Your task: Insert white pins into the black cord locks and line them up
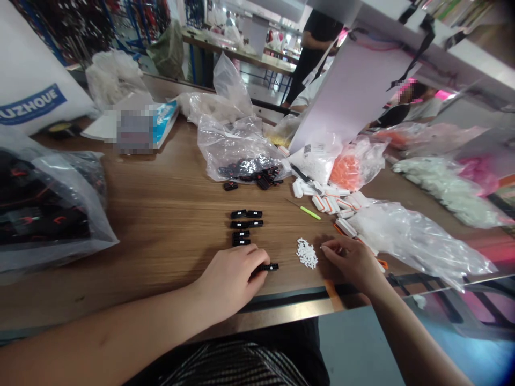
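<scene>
The small black block [273, 266] lies at the table's near side, its right end showing a single white dot. My left hand [231, 276] curls over it, thumb and fingers closed on its other end. Just beyond my knuckles, more black blocks [254, 214] stand in short rows, those I can make out bearing paired white dots. To the right sits a loose heap of white pegs [307, 254]. Next to it my right hand [354, 262] has its thumb and fingertips drawn together on a tiny white piece [322, 247], mostly hidden. Past the heap rests a yellow-green tool [310, 213], near white-and-orange parts [329, 204]. Farther back, a clear bag [241, 150] spills black parts [263, 178] on the wooden table [161, 214].
</scene>
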Action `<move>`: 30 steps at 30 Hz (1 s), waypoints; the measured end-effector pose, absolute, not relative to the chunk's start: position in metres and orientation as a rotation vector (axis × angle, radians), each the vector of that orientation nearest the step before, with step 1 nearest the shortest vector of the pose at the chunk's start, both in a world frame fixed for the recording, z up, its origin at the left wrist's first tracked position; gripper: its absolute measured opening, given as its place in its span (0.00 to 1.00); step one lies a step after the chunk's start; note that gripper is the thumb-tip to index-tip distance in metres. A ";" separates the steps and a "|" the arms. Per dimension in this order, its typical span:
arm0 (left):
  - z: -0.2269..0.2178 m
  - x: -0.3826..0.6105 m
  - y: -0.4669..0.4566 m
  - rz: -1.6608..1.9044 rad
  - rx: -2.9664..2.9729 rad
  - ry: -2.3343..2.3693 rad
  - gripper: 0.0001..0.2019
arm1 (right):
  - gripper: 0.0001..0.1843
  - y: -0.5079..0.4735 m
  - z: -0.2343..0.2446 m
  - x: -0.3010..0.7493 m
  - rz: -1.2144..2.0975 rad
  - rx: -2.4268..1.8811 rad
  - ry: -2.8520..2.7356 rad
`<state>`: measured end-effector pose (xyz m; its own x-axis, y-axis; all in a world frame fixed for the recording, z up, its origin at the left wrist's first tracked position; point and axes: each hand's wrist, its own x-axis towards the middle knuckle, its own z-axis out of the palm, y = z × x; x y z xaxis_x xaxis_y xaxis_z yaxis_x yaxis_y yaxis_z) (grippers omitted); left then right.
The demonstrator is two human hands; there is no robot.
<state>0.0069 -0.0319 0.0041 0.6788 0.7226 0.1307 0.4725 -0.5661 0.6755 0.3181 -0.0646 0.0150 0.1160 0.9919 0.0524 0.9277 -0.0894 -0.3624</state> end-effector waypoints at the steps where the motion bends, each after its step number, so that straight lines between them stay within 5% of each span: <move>1: 0.004 0.007 -0.032 0.536 2.274 0.912 0.03 | 0.13 -0.064 0.016 0.316 0.304 -2.103 -1.859; 13: 0.008 0.008 -0.030 0.498 2.220 0.940 0.03 | 0.08 -0.072 0.044 0.215 0.562 -1.479 -2.236; 30: 0.005 0.008 -0.030 0.494 2.285 0.945 0.02 | 0.13 -0.064 0.042 0.199 0.222 -1.426 -2.570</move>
